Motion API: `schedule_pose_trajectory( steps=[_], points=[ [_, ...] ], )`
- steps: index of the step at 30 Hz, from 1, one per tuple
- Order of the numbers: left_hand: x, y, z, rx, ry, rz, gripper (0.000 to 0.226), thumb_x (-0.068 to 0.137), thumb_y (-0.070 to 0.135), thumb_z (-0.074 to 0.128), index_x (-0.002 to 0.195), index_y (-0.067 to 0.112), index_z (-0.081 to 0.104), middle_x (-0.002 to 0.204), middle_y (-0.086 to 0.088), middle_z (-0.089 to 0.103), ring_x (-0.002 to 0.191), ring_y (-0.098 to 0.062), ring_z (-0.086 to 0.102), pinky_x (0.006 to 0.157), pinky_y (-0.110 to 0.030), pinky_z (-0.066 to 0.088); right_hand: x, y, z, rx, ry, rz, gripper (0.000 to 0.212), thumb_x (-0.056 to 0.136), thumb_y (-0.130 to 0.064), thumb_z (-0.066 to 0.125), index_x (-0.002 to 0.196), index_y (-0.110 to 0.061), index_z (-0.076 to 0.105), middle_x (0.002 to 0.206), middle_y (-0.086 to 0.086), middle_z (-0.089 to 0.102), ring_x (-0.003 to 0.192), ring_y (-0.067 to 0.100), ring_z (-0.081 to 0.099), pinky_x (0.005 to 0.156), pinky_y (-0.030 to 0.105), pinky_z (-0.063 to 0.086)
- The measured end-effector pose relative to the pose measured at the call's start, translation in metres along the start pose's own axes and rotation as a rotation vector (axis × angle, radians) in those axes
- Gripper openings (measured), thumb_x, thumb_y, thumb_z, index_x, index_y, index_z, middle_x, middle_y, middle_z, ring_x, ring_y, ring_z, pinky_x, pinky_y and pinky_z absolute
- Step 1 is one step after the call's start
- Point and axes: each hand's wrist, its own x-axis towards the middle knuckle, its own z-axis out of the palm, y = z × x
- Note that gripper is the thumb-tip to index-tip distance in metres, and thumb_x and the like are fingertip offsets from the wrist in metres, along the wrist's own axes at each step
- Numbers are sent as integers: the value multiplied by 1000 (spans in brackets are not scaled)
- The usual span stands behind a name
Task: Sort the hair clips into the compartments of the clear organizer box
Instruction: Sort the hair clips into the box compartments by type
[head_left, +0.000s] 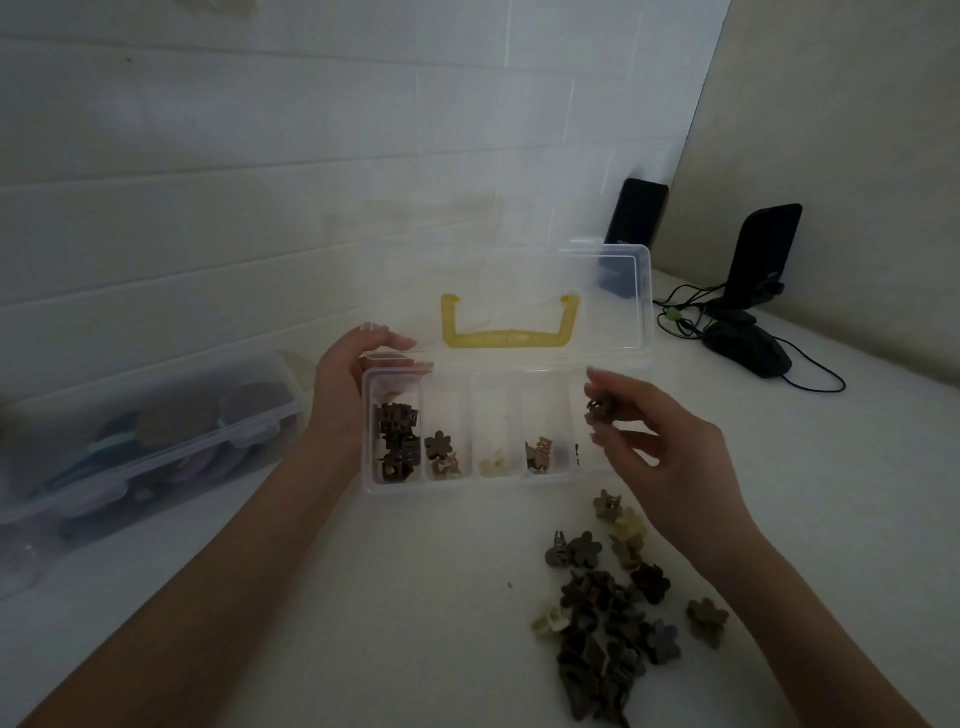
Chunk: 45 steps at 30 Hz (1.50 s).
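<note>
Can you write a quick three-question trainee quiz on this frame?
1. True or false: the organizer box has its lid open.
2. What does the right hand pinch? A) a brown clip B) the yellow handle C) a cable
3. Fill in: the left hand grips the box at its ____ end.

Key: 1 true. 2 A, the brown clip, held over the box's right end. 3 left; the loose clip pile lies on the table in front.
</note>
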Motion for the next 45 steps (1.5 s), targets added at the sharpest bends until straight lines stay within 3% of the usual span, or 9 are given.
schedule_pose_trajectory(
  steps=[8, 14, 19, 25, 28, 31, 34, 40, 45],
  points=[
    [5, 3, -13, -44, -64, -63, 19, 66, 28, 62, 64, 9, 60, 57, -1, 59, 53, -17, 58, 58, -25, 46, 0, 2, -2, -219, 45, -92, 30, 78, -11, 73, 97, -28, 57, 97, -11, 66, 86, 5, 61, 78, 15, 49],
    [7, 4, -17, -50, -151, -68, 53, 28, 38, 82, 65, 9, 59, 55, -1, 57, 54, -18, 55, 59, -26, 46, -1, 1, -1, -255, 45, -143, 41, 80, -8, 70, 100, -36, 49, 103, -10, 66, 89, 5, 60, 76, 9, 45],
    [4, 7, -15, -13, -138, -32, 39, 43, 35, 73, 66, 8, 56, 54, -2, 56, 51, -17, 54, 56, -24, 45, -3, 2, -1, -343, 50, -125, 32, 81, -8, 68, 104, -28, 59, 92, -26, 53, 90, -12, 48, 78, 0, 37],
    [4, 8, -18, -8, -97, -40, 15, 74, 21, 52, 66, 10, 56, 53, -1, 57, 54, -18, 54, 61, -27, 44, -5, -3, 1, -325, 174, -164, 28, 81, -7, 67, 103, -24, 61, 92, -16, 59, 90, -5, 52, 79, 8, 41],
    [5, 9, -19, -20, -95, -38, 12, 66, 23, 57, 66, 11, 56, 53, 1, 57, 54, -18, 55, 62, -28, 45, -5, -6, -4, -330, 268, -192, 24, 80, -3, 68, 98, -17, 63, 89, -22, 55, 84, -4, 50, 78, 10, 41],
    [5, 10, -20, -31, -86, -51, 17, 60, 26, 58, 68, 11, 54, 53, 2, 59, 53, -17, 56, 59, -26, 47, 0, 3, -5, -469, 120, -118, 19, 80, -12, 67, 96, -22, 61, 89, -27, 54, 90, 5, 47, 83, 30, 45],
    [5, 10, -18, -18, -71, -36, 13, 59, 25, 57, 60, 12, 59, 54, 1, 58, 54, -18, 56, 61, -28, 47, -2, 15, -2, -610, -12, -130, 11, 79, -14, 67, 88, -21, 64, 106, -8, 63, 100, 12, 41, 85, 41, 45],
    [1, 13, -13, -38, -63, -3, 15, 57, 21, 53, 45, 17, 61, 50, 5, 59, 50, -13, 57, 60, -25, 46, 0, 3, -9, -431, 58, -257, 4, 83, -18, 63, 84, -18, 67, 85, -10, 64, 79, 10, 55, 76, 28, 45],
    [5, 11, -15, -61, -25, -10, 13, 57, 20, 53, 47, 15, 61, 52, 3, 60, 52, -15, 57, 60, -25, 48, -7, -7, -9, -422, -374, -208, 18, 82, -44, 52, 83, -33, 66, 39, -16, 38, 40, 5, 45, 48, 6, 32]
  ],
)
